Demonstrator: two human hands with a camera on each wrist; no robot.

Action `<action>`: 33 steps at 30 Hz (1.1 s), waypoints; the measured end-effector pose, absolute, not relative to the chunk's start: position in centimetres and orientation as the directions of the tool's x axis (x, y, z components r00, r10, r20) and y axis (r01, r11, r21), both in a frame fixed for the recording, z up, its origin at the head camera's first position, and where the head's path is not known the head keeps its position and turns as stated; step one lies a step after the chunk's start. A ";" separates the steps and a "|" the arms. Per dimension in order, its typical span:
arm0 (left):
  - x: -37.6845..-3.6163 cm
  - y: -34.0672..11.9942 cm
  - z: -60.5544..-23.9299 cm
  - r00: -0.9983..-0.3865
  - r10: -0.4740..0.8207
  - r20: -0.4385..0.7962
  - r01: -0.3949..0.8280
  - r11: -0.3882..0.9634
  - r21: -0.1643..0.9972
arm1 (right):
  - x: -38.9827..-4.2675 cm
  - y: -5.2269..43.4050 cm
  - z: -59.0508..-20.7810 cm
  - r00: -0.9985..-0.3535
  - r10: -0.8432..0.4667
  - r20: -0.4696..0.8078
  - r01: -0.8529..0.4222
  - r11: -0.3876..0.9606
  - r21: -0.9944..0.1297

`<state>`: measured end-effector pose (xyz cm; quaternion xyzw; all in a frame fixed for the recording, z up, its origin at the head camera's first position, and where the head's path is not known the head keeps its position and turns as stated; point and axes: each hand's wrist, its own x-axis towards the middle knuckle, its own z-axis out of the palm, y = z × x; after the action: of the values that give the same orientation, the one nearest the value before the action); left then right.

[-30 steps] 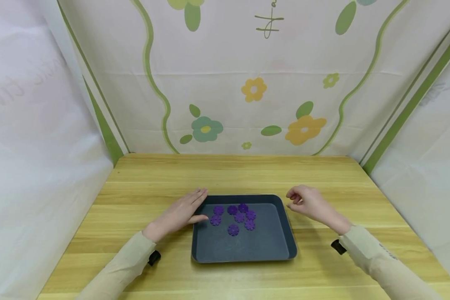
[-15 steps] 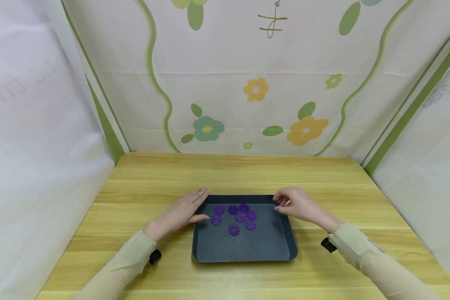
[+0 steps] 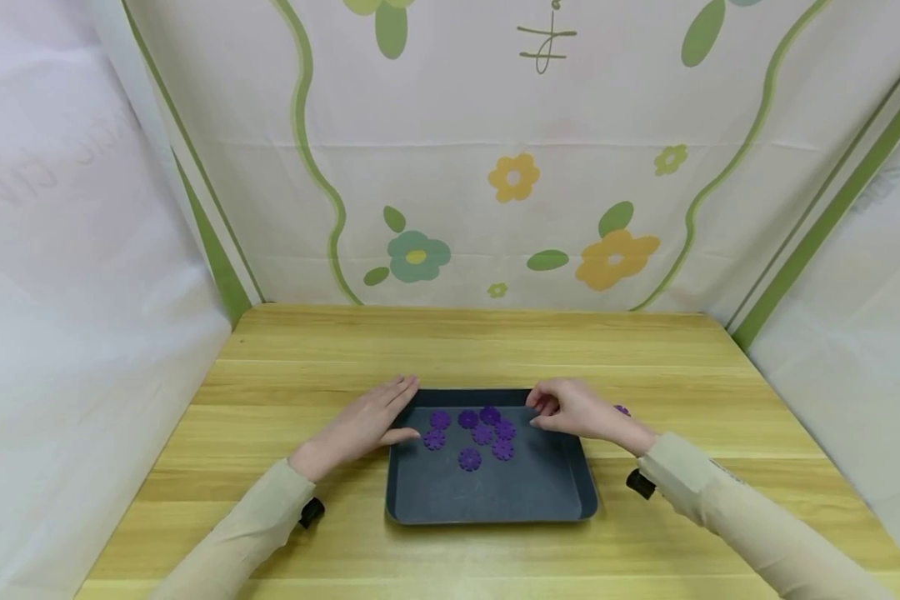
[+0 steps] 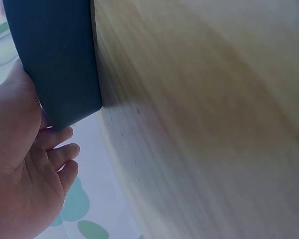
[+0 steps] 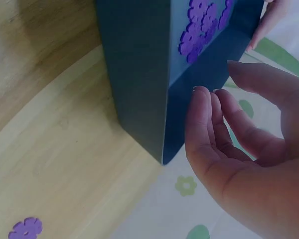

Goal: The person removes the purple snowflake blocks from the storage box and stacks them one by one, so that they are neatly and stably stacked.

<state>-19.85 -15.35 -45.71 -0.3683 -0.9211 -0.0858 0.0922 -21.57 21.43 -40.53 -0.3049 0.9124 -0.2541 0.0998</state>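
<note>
My left hand (image 3: 363, 422) rests on the far left corner of the dark grey tray (image 3: 487, 508), its fingers straight and its thumb over the left wall. In the left wrist view its fingertips show beside the tray's corner. Several purple snowflake discs (image 3: 470, 459) lie on the tray floor, mostly in the far half, some overlapping. Over the tray's far right part hovers my right hand (image 3: 570, 410), fingers loosely bent. A gap shows between thumb and fingers in the right wrist view, with nothing held. Another purple snowflake disc (image 5: 26, 229) lies on the table, right of the tray.
The tray stands on a wooden table (image 3: 300, 342). Fabric walls with printed flowers (image 3: 435, 167) enclose the table at the back and both sides.
My right hand has moved left, from beside the tray's right edge to over its far right part. The disc on the table at right has come into view. The left hand keeps its place.
</note>
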 end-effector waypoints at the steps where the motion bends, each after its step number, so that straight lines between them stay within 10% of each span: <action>1: -19.8 -15.4 -45.7 -0.711 0.663 0.234 0.695 0.714 0.091 | -21.6 21.3 -40.6 -0.791 -0.612 -0.032 -0.507 0.683 -0.525; 33: -19.9 -15.3 -45.6 -0.709 0.665 0.235 0.698 0.710 0.095 | -21.6 17.5 -42.6 -0.783 -0.616 -0.083 -0.528 0.731 -0.433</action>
<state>-19.86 -15.30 -45.65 -0.3702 -0.9201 -0.0888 0.0921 -21.63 17.54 -42.58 -0.3097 0.9236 -0.1970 0.1112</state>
